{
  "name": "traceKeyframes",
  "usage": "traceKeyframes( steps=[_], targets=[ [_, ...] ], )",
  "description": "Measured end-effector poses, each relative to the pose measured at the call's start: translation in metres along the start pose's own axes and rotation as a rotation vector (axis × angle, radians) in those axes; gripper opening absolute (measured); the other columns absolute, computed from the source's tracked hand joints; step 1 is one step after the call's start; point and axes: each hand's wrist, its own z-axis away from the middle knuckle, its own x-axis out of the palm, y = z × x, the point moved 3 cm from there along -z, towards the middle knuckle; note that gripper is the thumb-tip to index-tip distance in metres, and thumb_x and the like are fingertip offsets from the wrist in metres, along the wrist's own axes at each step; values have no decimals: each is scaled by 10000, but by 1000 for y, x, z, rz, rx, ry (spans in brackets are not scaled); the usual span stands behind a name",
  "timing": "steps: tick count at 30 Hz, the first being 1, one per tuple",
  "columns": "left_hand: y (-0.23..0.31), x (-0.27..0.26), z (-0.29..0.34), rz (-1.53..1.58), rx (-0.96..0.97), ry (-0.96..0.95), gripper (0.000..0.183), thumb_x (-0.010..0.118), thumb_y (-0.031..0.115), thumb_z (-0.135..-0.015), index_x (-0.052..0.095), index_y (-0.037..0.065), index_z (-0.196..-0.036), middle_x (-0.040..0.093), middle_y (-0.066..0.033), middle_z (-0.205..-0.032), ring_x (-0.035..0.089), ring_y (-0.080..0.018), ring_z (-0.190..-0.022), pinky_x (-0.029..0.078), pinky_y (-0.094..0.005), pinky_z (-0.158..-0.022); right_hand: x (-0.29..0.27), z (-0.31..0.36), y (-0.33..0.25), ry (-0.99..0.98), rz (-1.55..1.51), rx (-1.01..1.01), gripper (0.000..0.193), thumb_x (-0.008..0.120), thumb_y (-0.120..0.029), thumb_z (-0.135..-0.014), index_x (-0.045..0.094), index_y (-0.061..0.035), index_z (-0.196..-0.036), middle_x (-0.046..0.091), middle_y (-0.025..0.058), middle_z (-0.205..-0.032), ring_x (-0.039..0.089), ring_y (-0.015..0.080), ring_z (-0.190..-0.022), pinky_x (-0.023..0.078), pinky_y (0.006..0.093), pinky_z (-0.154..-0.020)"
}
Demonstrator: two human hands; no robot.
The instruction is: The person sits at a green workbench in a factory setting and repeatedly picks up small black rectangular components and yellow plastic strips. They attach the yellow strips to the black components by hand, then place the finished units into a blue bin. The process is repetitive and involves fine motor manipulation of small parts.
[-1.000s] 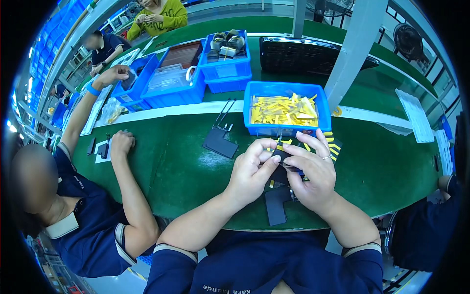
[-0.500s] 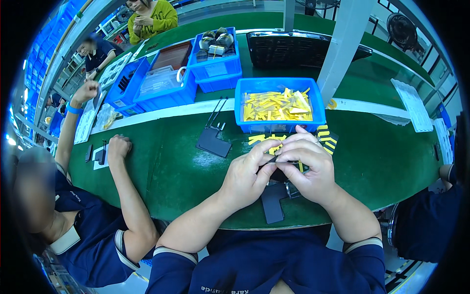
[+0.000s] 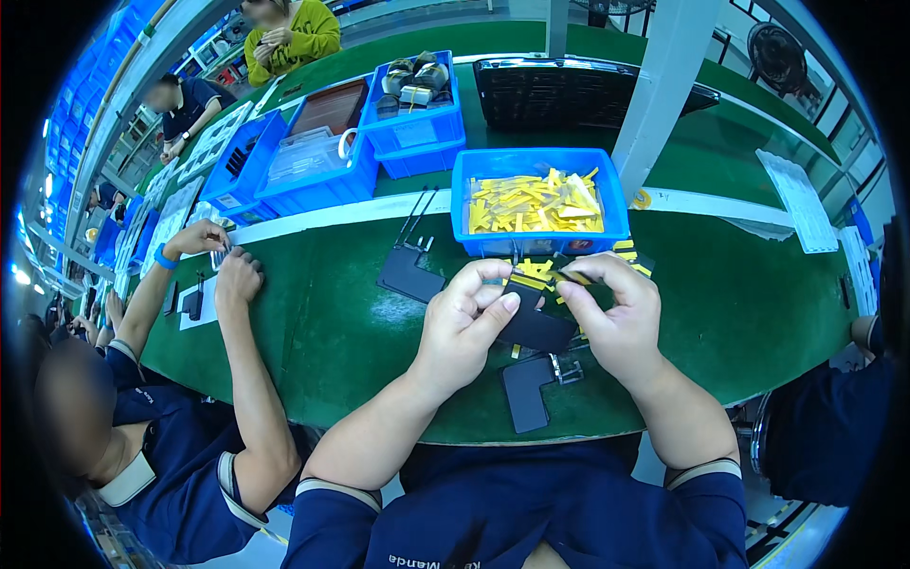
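My left hand (image 3: 464,318) is closed on a flat black L-shaped part (image 3: 538,327), its thumb lying on top near a yellow strip along the upper edge. Beside it, my right hand (image 3: 624,308) pinches a small dark piece (image 3: 574,277) with some yellow on it; its exact kind is hard to make out. Below the hands lies another black L-shaped part (image 3: 524,396) with a metal bracket (image 3: 569,371) at its side. A third L-shaped part (image 3: 410,272) with two thin black leads rests to the left. Loose yellow strips (image 3: 538,269) lie behind my fingers.
Just beyond my hands stands a blue bin (image 3: 540,247) full of yellow strips. More blue bins (image 3: 327,194) line the back left. A white post (image 3: 659,104) rises behind. At left a co-worker's hands (image 3: 237,275) work over the green table (image 3: 351,356).
My hands have moved apart, and the black part now lies flatter, with its face showing. The co-worker's raised hand has come down to the other hand.
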Motion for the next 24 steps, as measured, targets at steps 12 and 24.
traceKeyframes(
  steps=[12,24],
  targets=[
    [0,2,0,28,-9,-12,238,485,34,-924,414,-5,-1148,643,-170,-1008,625,-169,-916,479,-271,-815,1,0,7,-50,-95,31,101,670,25,-727,634,8,-820,636,95,-765,605,187,-706,456,288,-654],
    [0,3,0,35,13,13,216,497,44,-924,446,-11,-1126,673,-144,-960,621,-116,-875,482,-248,-769,0,0,7,-83,-143,84,98,659,12,-757,630,19,-850,645,88,-792,617,165,-737,471,275,-684]
  ],
)
